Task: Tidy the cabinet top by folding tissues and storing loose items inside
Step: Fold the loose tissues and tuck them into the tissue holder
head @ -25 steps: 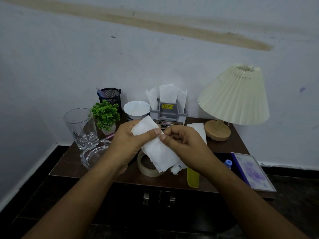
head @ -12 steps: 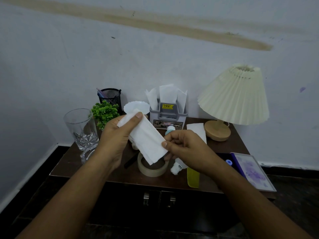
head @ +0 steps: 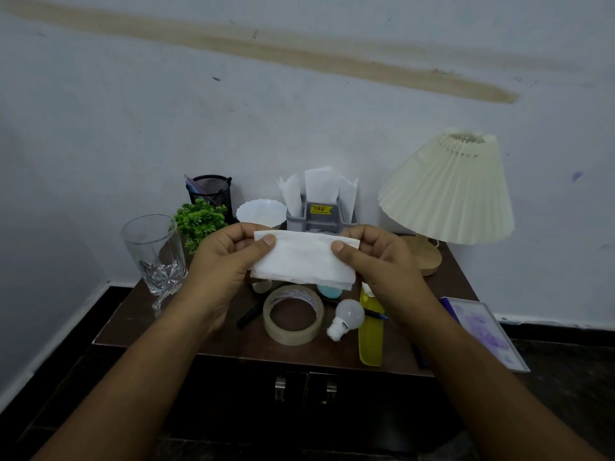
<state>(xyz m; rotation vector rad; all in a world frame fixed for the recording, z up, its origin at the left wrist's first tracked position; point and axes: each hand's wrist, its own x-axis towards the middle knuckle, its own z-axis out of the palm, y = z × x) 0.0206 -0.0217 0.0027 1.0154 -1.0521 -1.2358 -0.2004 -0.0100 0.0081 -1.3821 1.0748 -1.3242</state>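
I am holding the folded tissue [head: 301, 259] in the air above the middle of the cabinet top [head: 139, 324], stretched flat between both hands. My left hand [head: 226, 261] is pinching its left end, thumb on the near face and fingers behind; my right hand [head: 376, 261] is clamping the right end the same way. The tissue is looking feather-light, limp and easy to tear, so I am judging that a gentle grip at the corners suits it best, with creases pressed rather than pulled. Below it, the tape roll [head: 293, 314], the bulb [head: 346, 318] and the yellow case [head: 370, 331] are lying loose, not yet stored.
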